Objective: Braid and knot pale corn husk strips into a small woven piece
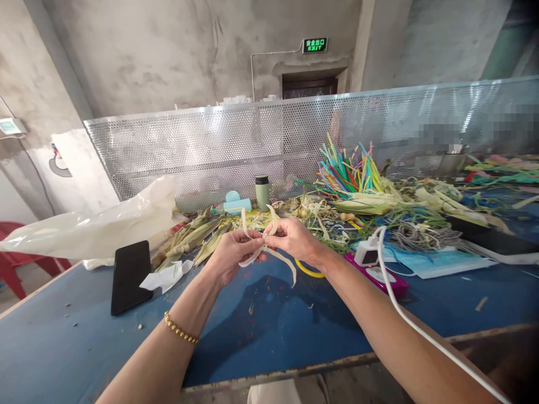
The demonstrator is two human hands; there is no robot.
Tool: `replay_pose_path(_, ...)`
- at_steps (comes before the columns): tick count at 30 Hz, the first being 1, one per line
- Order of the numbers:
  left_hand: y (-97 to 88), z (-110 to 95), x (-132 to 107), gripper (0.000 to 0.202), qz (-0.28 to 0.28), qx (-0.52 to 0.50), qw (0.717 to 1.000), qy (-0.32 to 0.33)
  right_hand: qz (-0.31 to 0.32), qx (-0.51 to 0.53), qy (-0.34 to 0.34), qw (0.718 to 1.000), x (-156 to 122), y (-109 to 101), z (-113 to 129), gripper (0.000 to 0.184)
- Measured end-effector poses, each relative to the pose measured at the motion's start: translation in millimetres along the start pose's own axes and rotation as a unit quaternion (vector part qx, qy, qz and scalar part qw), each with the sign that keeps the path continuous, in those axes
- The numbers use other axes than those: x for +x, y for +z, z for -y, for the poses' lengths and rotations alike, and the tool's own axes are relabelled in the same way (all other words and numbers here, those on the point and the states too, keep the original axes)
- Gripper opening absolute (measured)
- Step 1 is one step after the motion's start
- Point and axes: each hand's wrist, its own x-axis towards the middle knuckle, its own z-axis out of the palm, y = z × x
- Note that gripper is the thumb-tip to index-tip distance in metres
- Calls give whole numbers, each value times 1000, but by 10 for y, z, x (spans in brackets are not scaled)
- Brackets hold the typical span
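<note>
Fingers, both sets: pinched narrow, left hand and right hand meeting tip to tip. Held between them: narrow, cream-coloured, husk-like strips, raised over the blue-topped bench. Condition: gathered at one point, so a crossing or joint appears begun (whether it is secured, the fingers hide); loose ends stick out above and below, seemingly unfinished. Beyond: heap of dry, tan-green husks, apparently unworked; one pale-green cylindrical bottle, black-lidded; one upright bundle of slender multicoloured stems. To the left: one black rectangular phone. To the right: one magenta plastic power strip.
</note>
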Motion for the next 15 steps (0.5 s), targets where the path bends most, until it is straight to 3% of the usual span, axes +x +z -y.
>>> replay_pose_path(4,2,5,-12,30,3,47,999,15,3,-8,9,1000,1,10,-7,13)
replay_pose_path(9,-14,3,-14,29,-34,58,998,14,9,6,9,1000,18,-2,-26,22)
replay_pose_path(15,17,-15,-17,31,-34,40,999,-1,-32,-16,4,999,38,-20,-59,25)
